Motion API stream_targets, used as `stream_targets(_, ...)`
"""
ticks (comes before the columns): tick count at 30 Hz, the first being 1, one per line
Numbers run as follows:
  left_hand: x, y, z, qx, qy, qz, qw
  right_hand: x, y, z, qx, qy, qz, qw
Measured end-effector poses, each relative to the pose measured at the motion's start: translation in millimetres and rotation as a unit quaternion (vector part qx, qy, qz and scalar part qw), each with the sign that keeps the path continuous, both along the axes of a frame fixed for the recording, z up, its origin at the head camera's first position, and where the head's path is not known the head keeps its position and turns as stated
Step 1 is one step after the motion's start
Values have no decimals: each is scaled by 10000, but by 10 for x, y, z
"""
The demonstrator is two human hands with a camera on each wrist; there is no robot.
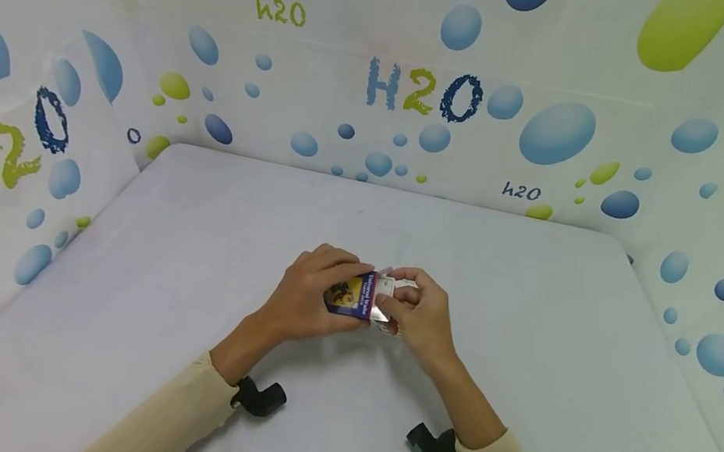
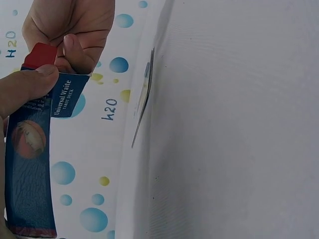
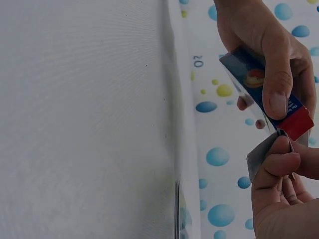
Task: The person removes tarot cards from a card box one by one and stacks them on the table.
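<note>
My left hand (image 1: pixel 305 292) grips a small blue tarot card box (image 1: pixel 347 296), its thumb on one face and its fingers along the far side. "Universal Waite Tarot Deck" is printed on the box, which is held sideways above the table. My right hand (image 1: pixel 427 317) is at the box's right end, where a pale flap (image 3: pixel 260 155) sticks out between its thumb and fingers. A red flap (image 2: pixel 41 56) stands out at that same end in the left wrist view. What lies inside the box is hidden.
Under the hands spreads a white-covered table (image 1: pixel 188 246). White sheets (image 1: pixel 326 94) printed with blue and green drops and "H2O" rise along its back and sides. A black wrist camera (image 1: pixel 262 398) sits at each sleeve cuff.
</note>
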State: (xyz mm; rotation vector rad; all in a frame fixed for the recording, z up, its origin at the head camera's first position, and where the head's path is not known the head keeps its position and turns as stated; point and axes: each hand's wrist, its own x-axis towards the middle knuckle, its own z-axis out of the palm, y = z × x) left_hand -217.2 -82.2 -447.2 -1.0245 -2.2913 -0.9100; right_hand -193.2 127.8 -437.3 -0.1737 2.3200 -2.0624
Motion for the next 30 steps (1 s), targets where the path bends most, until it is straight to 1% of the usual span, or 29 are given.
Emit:
stream_targets(6, -1, -4, 6, 76, -61, -25, 9999, -13, 10, -15, -71, 10, 56, 10000)
stream_targets(15, 18, -13, 32, 252, -283, -76, 9993, -19, 22, -7, -312, -32, 224, 9993)
stream_targets(22, 17, -11, 34, 340, -311, -107, 9989, -32, 50, 0, -434, -96, 336, 9984)
stream_targets(30, 5, -19, 48, 465, -288, -200, 9983, -53, 78, 12, -483, -140, 368, 9981)
